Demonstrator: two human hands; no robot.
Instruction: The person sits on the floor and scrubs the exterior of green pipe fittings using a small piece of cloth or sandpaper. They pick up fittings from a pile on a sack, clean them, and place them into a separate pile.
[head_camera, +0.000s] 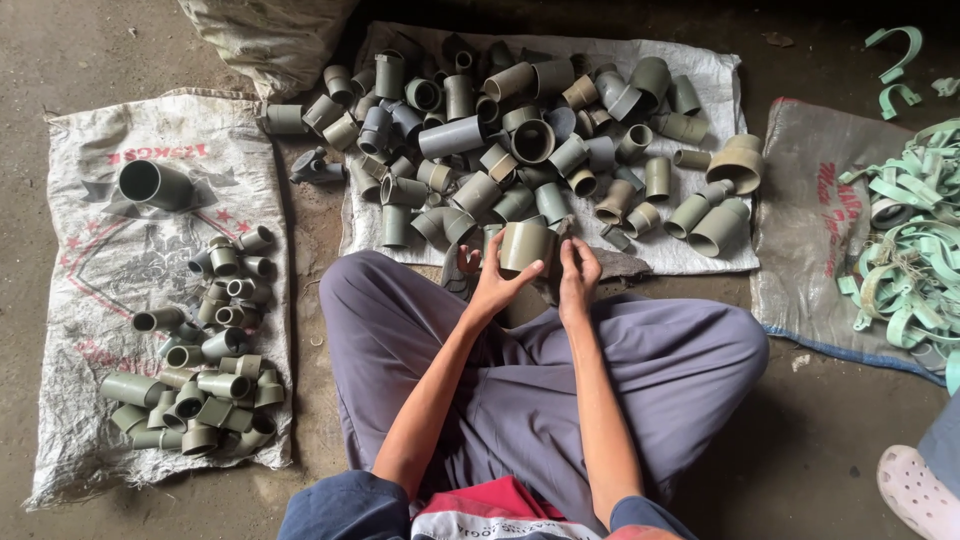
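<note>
I sit cross-legged on the floor in grey trousers. My left hand (492, 283) holds a short olive-grey pipe coupling (526, 246) by its left side, just above my knees. My right hand (579, 274) hovers right beside the coupling, fingers curled, and I cannot tell whether it touches it. Straight ahead lies a big heap of grey pipe fittings (500, 140) on a white sack (700, 250).
A printed sack (110, 250) on the left carries sorted small fittings (205, 385) and one large elbow (152, 185). On the right, a grey sack (810, 230) bears a pile of pale green pipe clips (915, 250). A filled bag (270, 40) stands at the back. Someone's white clog (915, 490) shows bottom right.
</note>
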